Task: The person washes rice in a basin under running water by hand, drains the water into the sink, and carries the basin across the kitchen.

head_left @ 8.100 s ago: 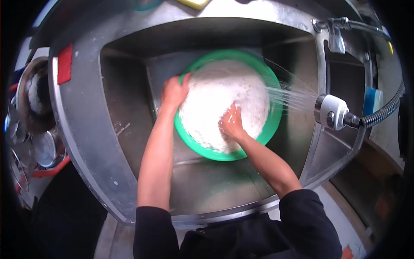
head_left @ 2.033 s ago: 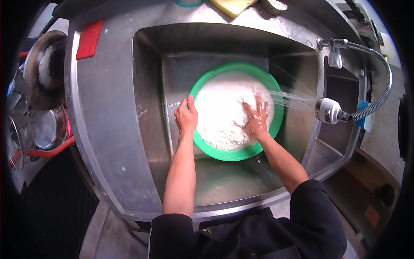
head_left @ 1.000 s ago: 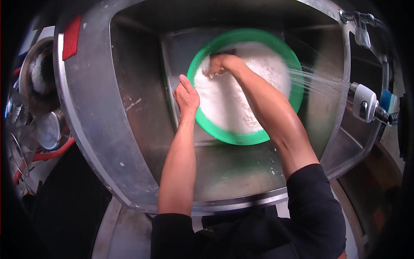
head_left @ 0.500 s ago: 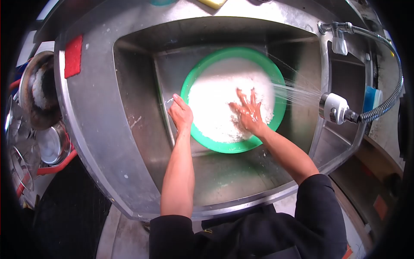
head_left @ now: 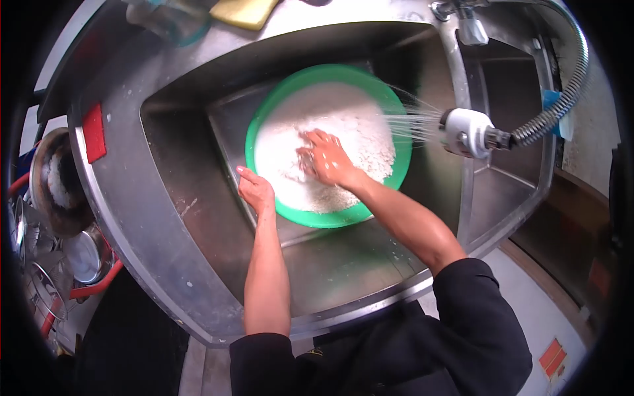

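Note:
A round green basin [head_left: 404,162] sits in the steel sink, holding white rice [head_left: 373,148] in cloudy water. My left hand [head_left: 256,191] is closed at the basin's left rim, thumb up; its other fingers are partly hidden. In the middle of the basin, my right hand [head_left: 327,158] is wet and palm down. Its fingers are bent and somewhat apart, with the tips down in the milky water and rice. From the right, a white spray head [head_left: 467,132] sends thin jets of water into the basin, touched by neither hand.
The steel sink [head_left: 191,191] surrounds the basin, with a smaller sink [head_left: 508,92] to the right. A metal hose [head_left: 551,119] runs to the tap [head_left: 470,26]. A yellow cloth [head_left: 244,12] and red pad [head_left: 94,133] lie on the ledges. Pans [head_left: 58,181] stand at left.
My right hand has swept leftward through the rice, its fingers going from spread to more bent. My left hand stays at the rim. The whole view has shifted and turned slightly.

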The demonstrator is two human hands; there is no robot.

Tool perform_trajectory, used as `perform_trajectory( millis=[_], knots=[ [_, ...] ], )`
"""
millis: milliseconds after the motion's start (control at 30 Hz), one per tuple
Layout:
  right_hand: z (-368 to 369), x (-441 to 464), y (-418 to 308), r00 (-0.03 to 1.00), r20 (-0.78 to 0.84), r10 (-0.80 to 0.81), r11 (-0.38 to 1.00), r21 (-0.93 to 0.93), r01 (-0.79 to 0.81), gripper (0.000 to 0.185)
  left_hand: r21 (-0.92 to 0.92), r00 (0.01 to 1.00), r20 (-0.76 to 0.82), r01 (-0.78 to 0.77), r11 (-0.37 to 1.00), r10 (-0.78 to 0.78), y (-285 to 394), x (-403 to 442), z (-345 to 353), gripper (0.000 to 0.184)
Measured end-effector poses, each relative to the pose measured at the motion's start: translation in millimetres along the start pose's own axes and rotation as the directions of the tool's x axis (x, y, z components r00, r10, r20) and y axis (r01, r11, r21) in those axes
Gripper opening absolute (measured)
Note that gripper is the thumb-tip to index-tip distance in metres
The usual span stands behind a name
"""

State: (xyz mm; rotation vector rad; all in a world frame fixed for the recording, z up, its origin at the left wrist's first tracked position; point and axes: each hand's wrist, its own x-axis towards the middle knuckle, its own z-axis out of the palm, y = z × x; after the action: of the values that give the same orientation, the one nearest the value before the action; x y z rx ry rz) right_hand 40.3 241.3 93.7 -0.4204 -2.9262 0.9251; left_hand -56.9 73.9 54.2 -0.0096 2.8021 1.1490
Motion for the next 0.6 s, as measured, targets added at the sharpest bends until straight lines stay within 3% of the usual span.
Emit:
perform_trajectory(
  millis=[67,133,200,300,400,433,467,567,600],
  knots=[
    [-28,-34,-15,0.975,-0.156,0.161,0.978,0.155,-0.137,0.034,0.037,0.998,-0.046,0.034,0.999,-0.033,-8,-14,-1,0.062],
    [-18,-78,-4,0.772,-0.403,0.492,0.865,0.327,-0.381,0.035,0.013,0.992,-0.056,0.110,0.994,-0.109,-11,-30,-3,0.061],
    [-5,-105,18,0.568,-0.598,0.565,0.805,0.248,-0.539,0.036,0.033,0.987,-0.037,0.160,0.987,-0.158,-13,-45,-7,0.061],
    [16,-92,40,0.374,-0.682,0.629,0.745,0.390,-0.541,0.036,0.035,0.993,-0.029,0.113,0.993,-0.112,-9,-48,-8,0.056],
    [29,-77,73,0.243,-0.561,0.791,0.603,0.650,-0.463,0.038,0.091,1.000,0.004,0.006,0.996,-0.007,-7,-46,-11,0.054],
    [46,-84,102,0.294,-0.494,0.818,0.570,0.632,-0.525,0.040,0.075,0.999,0.000,-0.043,0.996,0.043,-8,-44,-10,0.046],
    [48,-72,120,0.287,-0.401,0.870,0.489,0.769,-0.410,0.042,0.066,0.999,0.007,-0.054,0.996,0.054,-8,-41,-9,0.044],
    [61,-40,166,0.307,-0.072,0.949,0.093,0.994,-0.056,0.052,0.075,0.996,0.067,-0.067,0.995,0.062,-9,-44,-17,0.040],
    [52,-27,177,0.409,0.118,0.905,-0.088,0.992,-0.091,0.055,0.089,0.995,0.079,-0.060,0.994,0.053,-9,-43,-17,0.039]
  ],
)
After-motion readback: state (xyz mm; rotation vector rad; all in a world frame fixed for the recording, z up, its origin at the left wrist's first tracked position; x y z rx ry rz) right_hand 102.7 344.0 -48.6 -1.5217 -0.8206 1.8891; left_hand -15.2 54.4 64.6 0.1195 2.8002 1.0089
